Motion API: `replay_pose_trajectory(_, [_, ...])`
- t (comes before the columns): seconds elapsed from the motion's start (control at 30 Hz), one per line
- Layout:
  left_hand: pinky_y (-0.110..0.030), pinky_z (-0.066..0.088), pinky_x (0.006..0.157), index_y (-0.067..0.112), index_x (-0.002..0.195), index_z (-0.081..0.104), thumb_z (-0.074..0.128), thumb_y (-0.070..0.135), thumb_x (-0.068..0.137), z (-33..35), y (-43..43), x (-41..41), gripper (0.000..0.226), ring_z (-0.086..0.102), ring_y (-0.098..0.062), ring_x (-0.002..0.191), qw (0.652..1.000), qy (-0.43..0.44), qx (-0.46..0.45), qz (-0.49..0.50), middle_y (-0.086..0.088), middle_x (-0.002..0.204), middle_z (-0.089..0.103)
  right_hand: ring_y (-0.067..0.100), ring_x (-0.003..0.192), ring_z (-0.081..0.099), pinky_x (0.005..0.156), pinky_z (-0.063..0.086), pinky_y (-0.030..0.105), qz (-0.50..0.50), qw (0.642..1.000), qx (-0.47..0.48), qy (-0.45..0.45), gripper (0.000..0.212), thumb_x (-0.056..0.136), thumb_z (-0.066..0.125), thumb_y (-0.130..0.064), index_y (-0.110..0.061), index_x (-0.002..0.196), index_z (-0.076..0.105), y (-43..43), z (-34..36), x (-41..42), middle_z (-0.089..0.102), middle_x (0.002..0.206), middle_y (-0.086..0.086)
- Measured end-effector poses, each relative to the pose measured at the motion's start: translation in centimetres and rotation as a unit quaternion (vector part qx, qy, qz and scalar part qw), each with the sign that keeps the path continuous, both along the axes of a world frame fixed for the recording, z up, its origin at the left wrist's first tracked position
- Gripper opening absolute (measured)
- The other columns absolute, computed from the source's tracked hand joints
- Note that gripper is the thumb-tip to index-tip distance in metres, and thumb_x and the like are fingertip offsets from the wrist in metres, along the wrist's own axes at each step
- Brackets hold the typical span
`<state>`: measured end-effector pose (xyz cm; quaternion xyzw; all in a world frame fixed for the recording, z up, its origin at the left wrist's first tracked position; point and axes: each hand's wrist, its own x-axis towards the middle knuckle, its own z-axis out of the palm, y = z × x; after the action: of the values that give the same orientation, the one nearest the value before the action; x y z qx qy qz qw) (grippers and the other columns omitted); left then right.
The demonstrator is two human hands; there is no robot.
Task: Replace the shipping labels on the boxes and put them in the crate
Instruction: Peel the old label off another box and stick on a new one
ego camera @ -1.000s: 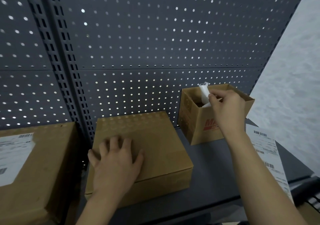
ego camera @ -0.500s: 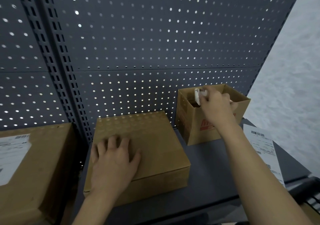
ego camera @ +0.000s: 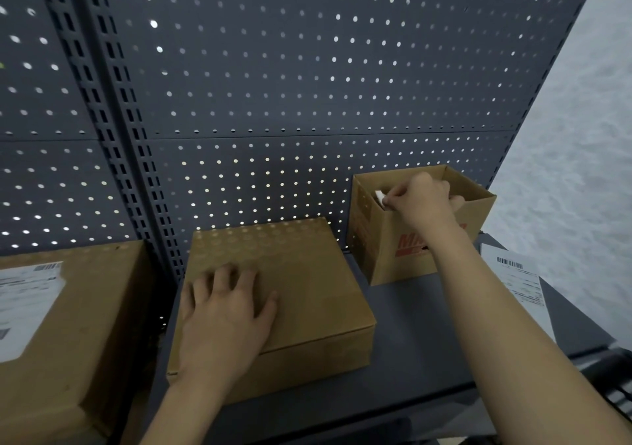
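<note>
A flat, closed cardboard box (ego camera: 307, 294) with a bare top lies on the grey shelf (ego camera: 420, 352). My left hand (ego camera: 225, 318) rests flat on its lid, fingers spread. Behind it to the right stands a small open cardboard box (ego camera: 386, 239) with red print. My right hand (ego camera: 420, 201) reaches over its rim and pinches a crumpled white label (ego camera: 380, 197) just inside the opening. A fresh sheet of shipping labels (ego camera: 519, 284) with barcodes lies on the shelf at the right.
A larger cardboard box (ego camera: 85, 325) with a white shipping label (ego camera: 24, 304) stands at the left. A dark pegboard wall (ego camera: 290, 85) backs the shelf. A dark object (ego camera: 615, 379) shows at the lower right edge.
My right hand has lowered the crumpled label from above the small open box down into its opening. My left hand has stayed flat on the closed box.
</note>
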<state>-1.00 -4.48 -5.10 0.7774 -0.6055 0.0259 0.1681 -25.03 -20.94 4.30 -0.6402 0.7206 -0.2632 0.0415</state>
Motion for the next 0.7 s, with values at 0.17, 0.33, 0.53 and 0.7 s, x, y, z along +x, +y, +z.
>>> replay_pose_trajectory(0.17, [-0.052,0.032,0.112,0.035,0.130,0.056,0.028,0.068,0.084,0.1,0.1,0.0,0.063,0.045,-0.031,0.126,1.000,0.008,0.008,0.005,0.000,0.133,0.055,0.023,0.100,0.052,0.086,0.026,0.044,0.010,1.000,-0.006,-0.013,0.015,0.090,0.067,-0.030,-0.025,0.078,0.075,-0.3,0.1,0.1,0.069,0.092,-0.003])
replay_pose_trajectory(0.33, [-0.049,0.026,0.116,0.037,0.136,0.051,0.040,0.065,0.089,0.2,0.1,0.0,0.056,0.038,-0.029,0.132,1.000,0.016,0.023,0.004,0.002,0.140,0.049,0.026,0.103,0.049,0.089,0.024,0.045,0.046,0.999,-0.013,-0.011,0.026,0.098,0.055,-0.027,-0.022,0.082,0.073,0.1,-0.2,-0.3,0.065,0.091,-0.001])
replay_pose_trajectory(0.53, [-0.049,0.026,0.116,0.036,0.137,0.051,0.035,0.066,0.090,0.6,0.2,-0.1,0.058,0.038,-0.030,0.132,1.000,0.020,0.022,0.001,0.002,0.142,0.049,0.026,0.099,0.051,0.086,0.022,0.038,0.055,0.992,-0.111,-0.018,0.024,0.097,0.049,-0.021,-0.016,0.088,0.070,1.8,-0.5,-0.2,0.065,0.086,0.002])
replay_pose_trajectory(0.7, [-0.049,0.024,0.116,0.035,0.140,0.048,0.039,0.064,0.089,0.8,0.4,-0.2,0.059,0.036,-0.031,0.134,0.999,0.021,0.033,-0.001,0.000,0.144,0.047,0.020,0.101,0.060,0.093,0.043,0.048,0.122,0.964,-0.229,-0.063,0.017,0.093,0.057,-0.020,-0.025,0.097,0.072,3.9,-1.0,-0.1,0.069,0.100,-0.007])
